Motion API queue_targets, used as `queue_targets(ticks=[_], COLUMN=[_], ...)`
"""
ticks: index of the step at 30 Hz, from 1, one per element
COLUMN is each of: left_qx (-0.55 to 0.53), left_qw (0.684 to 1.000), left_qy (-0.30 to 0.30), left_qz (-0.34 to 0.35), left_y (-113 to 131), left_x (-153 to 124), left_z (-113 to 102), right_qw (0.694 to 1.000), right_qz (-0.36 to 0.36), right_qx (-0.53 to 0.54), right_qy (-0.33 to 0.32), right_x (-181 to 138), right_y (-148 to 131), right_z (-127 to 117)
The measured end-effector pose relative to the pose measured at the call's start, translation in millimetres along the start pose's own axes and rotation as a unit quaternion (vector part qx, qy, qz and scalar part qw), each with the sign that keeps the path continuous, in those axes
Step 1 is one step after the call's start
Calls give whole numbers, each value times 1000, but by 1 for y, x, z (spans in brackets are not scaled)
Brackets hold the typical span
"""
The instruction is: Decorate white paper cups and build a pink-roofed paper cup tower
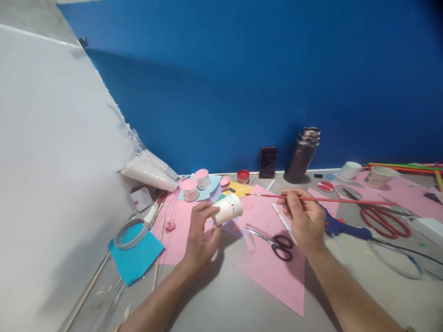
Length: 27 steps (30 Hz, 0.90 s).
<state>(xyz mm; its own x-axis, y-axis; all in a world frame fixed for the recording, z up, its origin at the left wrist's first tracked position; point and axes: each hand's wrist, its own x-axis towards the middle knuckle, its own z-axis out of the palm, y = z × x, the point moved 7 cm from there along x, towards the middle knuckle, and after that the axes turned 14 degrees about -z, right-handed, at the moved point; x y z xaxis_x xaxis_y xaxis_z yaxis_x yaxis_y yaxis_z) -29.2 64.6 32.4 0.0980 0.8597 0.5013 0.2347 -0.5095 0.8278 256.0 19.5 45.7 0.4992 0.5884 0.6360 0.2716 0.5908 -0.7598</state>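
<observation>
Pinching a white paper cup (226, 211) between thumb and fingers, the left hand (203, 233) holds it tilted above the middle of the surface (211, 302); small red marks dot the cup's side. The right hand (306, 219) has its fingers pressed together around a thin red paintbrush (341, 200), whose tip points left, near the cup but apart from it. Between the hands, black-handled scissors (282, 246) lie partly open on pink paper (285, 283). On the far side stand two short cups with pink tops (189, 191), a small red pot (243, 176), a phone (268, 161) leaning upright against the blue panel (242, 83), and a dark flask (300, 159). To the right lie a blue glue gun (349, 229) and red-handled scissors (366, 216). To the left, a roll of tape (120, 240) rests on a bright blue sheet (138, 263), nearer than a stack of white cups (148, 171).
</observation>
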Motion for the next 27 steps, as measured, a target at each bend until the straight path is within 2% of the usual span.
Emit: queue_targets(ticks=[1,2,4,8,10,11,13,15,17,19,23,27], left_qx=[-73,-151,-293,-449,-478,-482,-463,-418,-372,-343,-318,-312], left_qw=[993,973,905,786,746,738,751,789,827,847,852,854], left_qy=[-3,-11,-31,-25,-2,8,21,22,11,1,-8,-1], left_qz=[-89,-176,-306,-426,-463,-472,-471,-450,-423,-407,-417,-417], left_y=[-10,-19,-33,-48,-55,-57,-60,-59,-58,-59,-61,-58], left_x=[5,8,11,14,13,12,12,14,17,18,17,16], left_z=[-2,-1,3,8,8,8,6,3,0,0,3,2], right_qw=[1000,1000,999,990,980,972,951,929,910,891,873,865], right_qz=[2,3,-1,-19,-44,-62,-101,-126,-116,-89,-69,-63], right_qx=[-9,-20,-53,-132,-165,-181,-215,-252,-295,-350,-402,-405], right_qy=[-2,-5,-12,-51,-104,-136,-197,-241,-269,-275,-269,-288], right_x=[1,3,6,15,23,29,44,66,94,124,173,197], right_y=[3,5,8,-3,-18,-27,-44,-54,-52,-43,-22,0], right_z=[0,0,1,6,15,21,32,38,38,31,19,29])
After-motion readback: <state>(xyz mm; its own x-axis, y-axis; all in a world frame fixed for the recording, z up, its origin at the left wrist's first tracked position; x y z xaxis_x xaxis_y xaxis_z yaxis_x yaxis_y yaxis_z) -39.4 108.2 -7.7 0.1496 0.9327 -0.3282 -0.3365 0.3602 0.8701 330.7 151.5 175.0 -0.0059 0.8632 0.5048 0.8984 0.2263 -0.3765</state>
